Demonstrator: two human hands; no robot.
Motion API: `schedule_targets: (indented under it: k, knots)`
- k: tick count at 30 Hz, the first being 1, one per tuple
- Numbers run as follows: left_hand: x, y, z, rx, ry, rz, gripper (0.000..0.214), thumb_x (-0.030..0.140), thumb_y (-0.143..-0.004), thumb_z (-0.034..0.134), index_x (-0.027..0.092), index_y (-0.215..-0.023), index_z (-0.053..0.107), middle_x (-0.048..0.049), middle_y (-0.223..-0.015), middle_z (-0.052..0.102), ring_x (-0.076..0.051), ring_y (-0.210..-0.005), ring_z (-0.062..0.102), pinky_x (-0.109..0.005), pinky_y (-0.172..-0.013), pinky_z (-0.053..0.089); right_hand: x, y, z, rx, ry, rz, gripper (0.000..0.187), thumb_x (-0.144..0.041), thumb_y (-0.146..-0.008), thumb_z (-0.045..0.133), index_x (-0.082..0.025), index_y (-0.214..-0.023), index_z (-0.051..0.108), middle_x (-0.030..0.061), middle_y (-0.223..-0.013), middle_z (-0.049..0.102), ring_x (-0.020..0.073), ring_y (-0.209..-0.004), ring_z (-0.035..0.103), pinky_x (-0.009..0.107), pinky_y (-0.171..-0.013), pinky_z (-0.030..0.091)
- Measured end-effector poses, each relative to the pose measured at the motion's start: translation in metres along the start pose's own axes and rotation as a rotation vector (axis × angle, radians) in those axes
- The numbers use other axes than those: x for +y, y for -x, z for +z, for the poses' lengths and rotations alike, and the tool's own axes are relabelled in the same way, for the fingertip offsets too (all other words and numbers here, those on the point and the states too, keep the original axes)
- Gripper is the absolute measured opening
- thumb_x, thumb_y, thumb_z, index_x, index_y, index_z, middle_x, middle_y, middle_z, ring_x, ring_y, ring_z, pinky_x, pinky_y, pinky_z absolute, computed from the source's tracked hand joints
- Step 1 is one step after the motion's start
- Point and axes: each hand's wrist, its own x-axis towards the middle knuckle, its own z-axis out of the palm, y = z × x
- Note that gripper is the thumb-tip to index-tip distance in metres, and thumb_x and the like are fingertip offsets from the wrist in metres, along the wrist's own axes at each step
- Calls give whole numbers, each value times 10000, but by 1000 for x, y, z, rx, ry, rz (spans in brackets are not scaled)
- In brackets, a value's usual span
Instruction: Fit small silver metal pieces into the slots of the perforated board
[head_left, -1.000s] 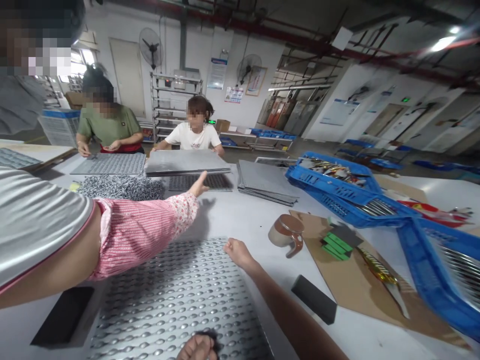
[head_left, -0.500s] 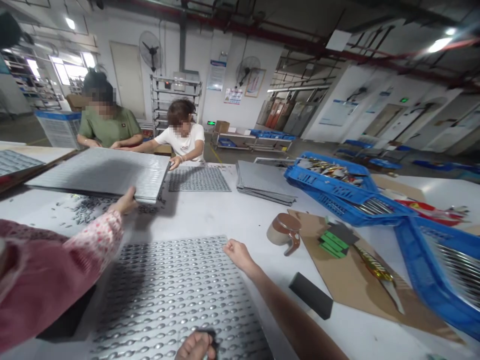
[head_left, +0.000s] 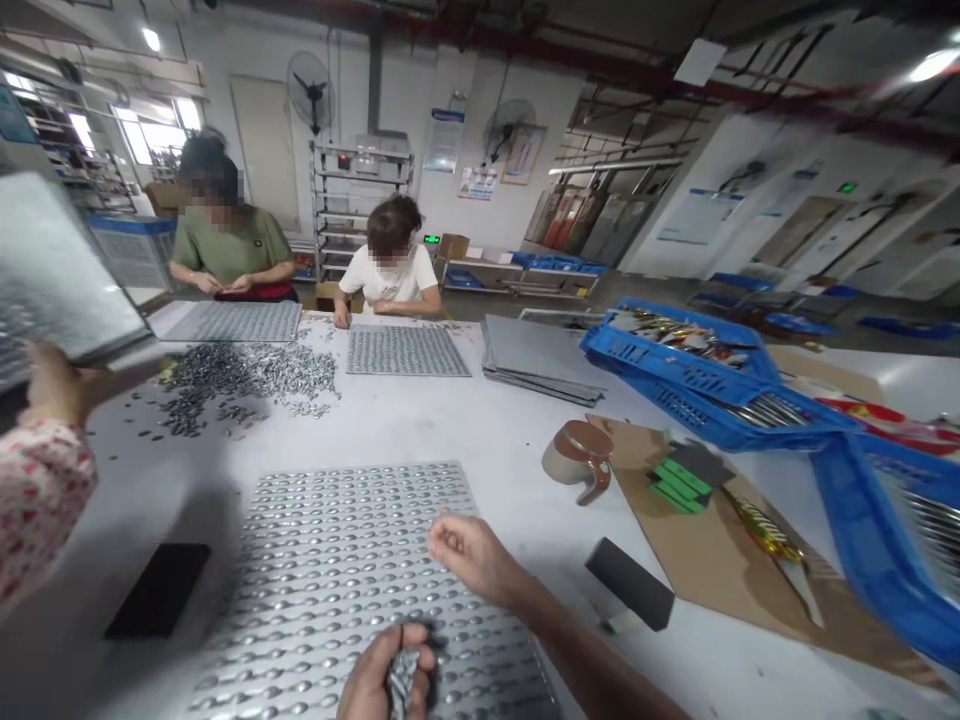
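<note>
Fingers of your left hand (head_left: 386,680) curl shut around a bunch of small silvery metal pieces (head_left: 401,677) above the dimpled grey metal tray (head_left: 322,560) on the worktop (head_left: 465,435), your right hand (head_left: 469,553) loosely fisted, wrist bent, just over that tray.

off past my right hand sit a brown mug (head_left: 576,458), a stack of green pieces (head_left: 677,484) on cardboard (head_left: 720,560), and a black block (head_left: 630,597) nearer to me. blue crates (head_left: 679,368) stand farther right. left of my hands lies a black slab (head_left: 157,590). a co-worker's sleeve (head_left: 37,500) lifts a grey tray (head_left: 52,270) there. ahead, loose metal bits (head_left: 240,375), grey sheets (head_left: 536,362), and two seated people (head_left: 390,265).
</note>
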Motion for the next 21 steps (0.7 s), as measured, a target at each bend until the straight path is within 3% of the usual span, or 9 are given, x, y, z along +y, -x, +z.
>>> schedule_targets:
  k: [3,7,12,17,21]
  knots:
    - [6,20,16,96,-4,44,136,237,-923,697,104,-955,709,-86,-834,721,-93,-617,633,-140,-530,496,-43,35,3,-207,-28,-176,107,-245,-936,637,-234,-909,740,17,-896,697,174,-826,651,260,-754,489]
    - [1,33,22,129,-38,101,170,261,-826,812,165,-907,698,-9,-939,688,-74,-686,634,-138,-590,525,-60,57,2,-329,7,-250,162,-192,-964,604,-230,-906,750,35,-951,659,189,-915,623,301,-833,485]
    - [-8,36,17,58,-92,110,279,354,-756,856,147,-851,695,6,-810,662,-49,-554,530,-106,-432,358,-49,70,15,-299,153,-308,233,-149,-981,542,-207,-787,658,30,-846,613,198,-842,572,328,-771,442]
    - [-9,37,19,-6,-127,125,352,435,-733,862,157,-817,661,20,-768,639,-49,-561,517,-111,-461,364,-42,77,23,-219,227,-373,286,-151,-1018,413,-220,-764,524,40,-825,577,201,-794,522,339,-723,419]
    - [-10,34,19,-105,-206,185,504,573,-668,892,156,-741,619,12,-677,643,-18,-429,354,-145,-364,145,-44,80,18,-207,142,-188,227,-156,-1005,426,-228,-810,519,22,-814,615,183,-751,549,321,-677,407]
